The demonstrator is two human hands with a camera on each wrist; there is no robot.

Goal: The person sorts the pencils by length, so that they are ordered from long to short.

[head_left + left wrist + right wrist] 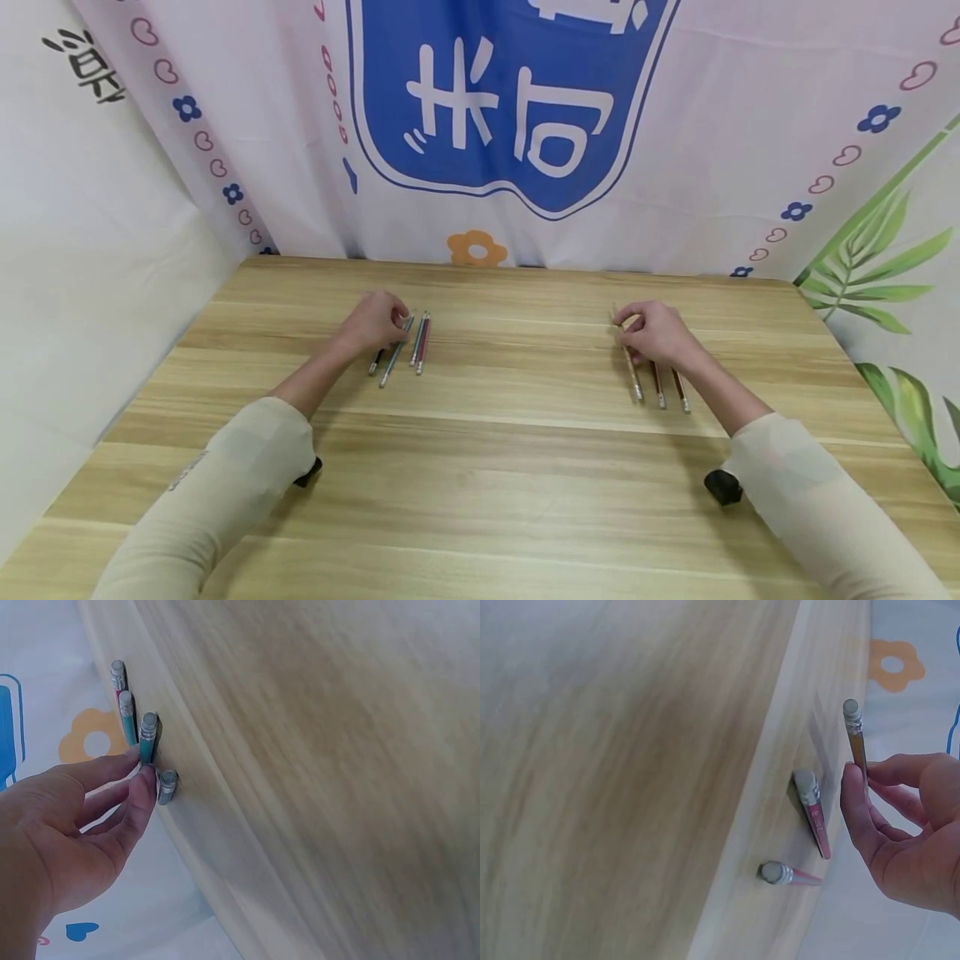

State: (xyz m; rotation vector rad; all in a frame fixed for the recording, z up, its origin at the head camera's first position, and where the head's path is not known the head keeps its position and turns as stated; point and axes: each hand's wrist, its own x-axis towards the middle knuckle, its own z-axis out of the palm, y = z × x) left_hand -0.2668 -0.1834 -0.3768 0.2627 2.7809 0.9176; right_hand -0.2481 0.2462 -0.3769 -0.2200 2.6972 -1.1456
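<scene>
At the left of the head view, my left hand (pixel 377 321) pinches a teal pencil (pixel 393 362) between thumb and fingertips, its eraser end towards me. A dark pencil (pixel 377 363) lies beside it, partly hidden by the hand. Just right of these, a blue-green pencil (pixel 417 343) and a red pencil (pixel 424 345) lie side by side. My right hand (pixel 654 333) pinches a yellow-brown pencil (pixel 632 371); the right wrist view shows its eraser end raised off the table. Two dark red pencils (pixel 811 802) (pixel 781 874) lie beside it, their far ends hidden by the hand in the head view.
The wooden table (pixel 480 492) extends between and in front of both hands. A printed curtain (pixel 675 217) hangs along its far edge, and white cloth (pixel 97 250) hangs at the left. Black devices (pixel 723 487) are worn beneath both wrists.
</scene>
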